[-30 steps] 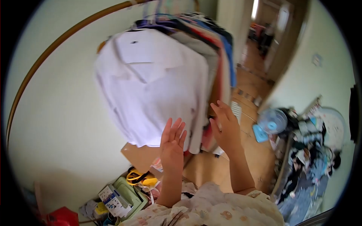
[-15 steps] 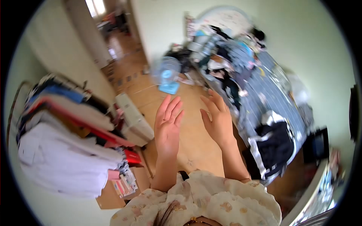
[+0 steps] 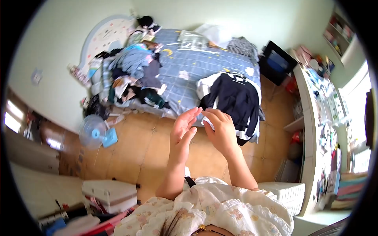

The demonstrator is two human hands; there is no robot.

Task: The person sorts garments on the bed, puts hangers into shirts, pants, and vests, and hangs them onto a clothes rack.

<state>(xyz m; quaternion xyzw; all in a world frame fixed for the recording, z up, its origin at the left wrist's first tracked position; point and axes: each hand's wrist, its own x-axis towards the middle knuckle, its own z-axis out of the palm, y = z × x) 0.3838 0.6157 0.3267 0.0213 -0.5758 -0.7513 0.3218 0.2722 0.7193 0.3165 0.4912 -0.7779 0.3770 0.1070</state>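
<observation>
My left hand [image 3: 183, 135] is raised in front of me with its fingers stretched and nothing in it. Close beside it, my right hand [image 3: 219, 130] is also raised, empty, its fingers loosely bent and thumb apart. The fingertips of the two hands nearly meet; whether they touch I cannot tell. Beyond the right hand, a black and white jacket [image 3: 235, 98] lies spread at the near edge of the bed [image 3: 183, 74]. A heap of mixed clothes [image 3: 136, 65] covers the bed's headboard end, farther off to the left.
A blue fan [image 3: 94, 133] stands on the tiled floor at left. Nearer are a white suitcase [image 3: 112, 192] and hanging clothes [image 3: 88, 226]. Along the right runs a cluttered white desk [image 3: 311, 145], with a black chair [image 3: 277, 63] beyond it. A clear plastic case [image 3: 193, 40] lies on the bed.
My view has swung to the right, so the bed now lies ahead and the clothes rack has slid to the lower left. My hands have come closer together, still empty.
</observation>
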